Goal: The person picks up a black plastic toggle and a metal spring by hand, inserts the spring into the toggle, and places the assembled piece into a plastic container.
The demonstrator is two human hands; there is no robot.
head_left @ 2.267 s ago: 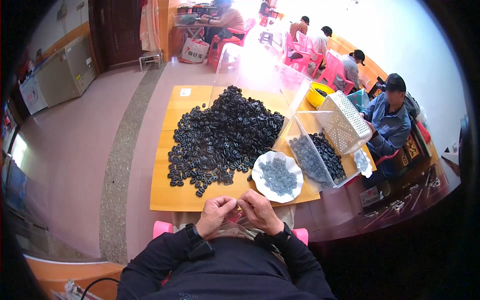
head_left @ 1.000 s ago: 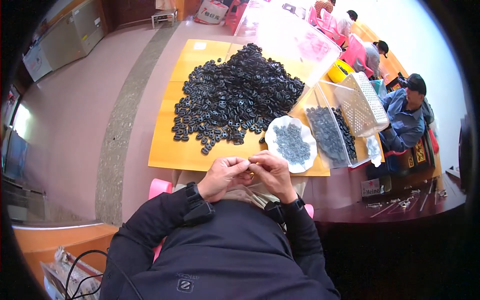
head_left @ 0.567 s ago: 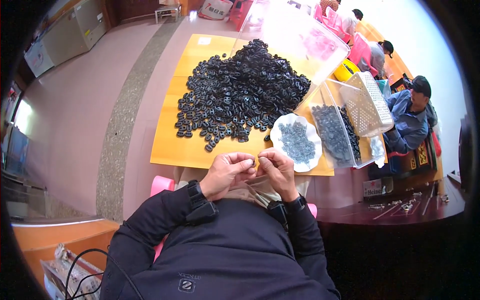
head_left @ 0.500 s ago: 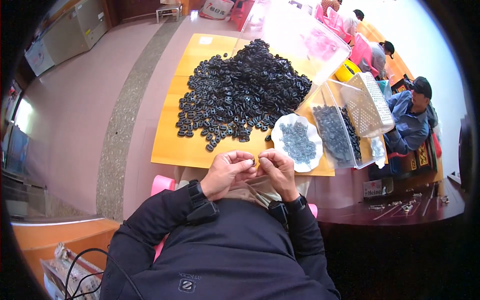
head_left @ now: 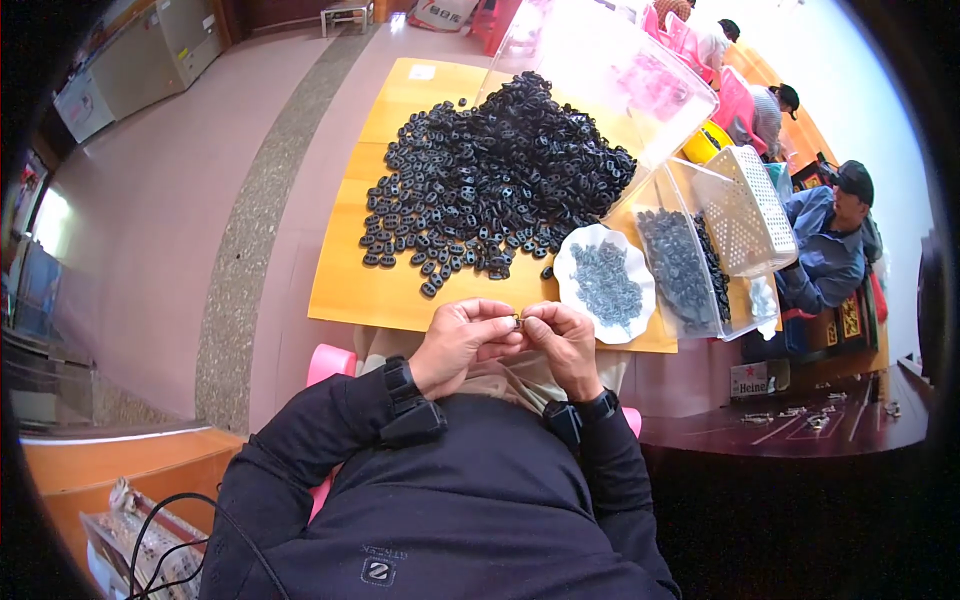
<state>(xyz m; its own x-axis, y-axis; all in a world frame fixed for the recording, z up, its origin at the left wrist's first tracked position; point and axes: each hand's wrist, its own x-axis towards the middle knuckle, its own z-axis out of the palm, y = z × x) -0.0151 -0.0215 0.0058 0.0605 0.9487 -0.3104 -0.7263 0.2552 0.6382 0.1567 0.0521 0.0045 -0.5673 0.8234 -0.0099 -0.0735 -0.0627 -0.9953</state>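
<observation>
My left hand (head_left: 460, 347) and my right hand (head_left: 564, 348) meet above my lap, just off the table's near edge. Thumb and forefinger are pinched together on each. Between the fingertips sits a small dark piece (head_left: 519, 321), mostly covered, so its exact kind is hard to make out. Beyond the hands a big pile of black oval two-hole pieces (head_left: 500, 175) spreads over the yellow table (head_left: 350, 285). To the right of them stands a white wavy-rimmed plate (head_left: 646, 280), holding many tiny clear-grey parts (head_left: 606, 285).
Right of the plate is a clear plastic box (head_left: 735, 318) with grey and black parts, a white perforated basket (head_left: 750, 215) resting on it. A large clear bin (head_left: 600, 50) lies at the far side. A person in blue (head_left: 825, 245) sits at right.
My fingertips have come together: the right thumb and forefinger now meet the left ones at the small piece, where a gap showed before. The whole view has shifted slightly.
</observation>
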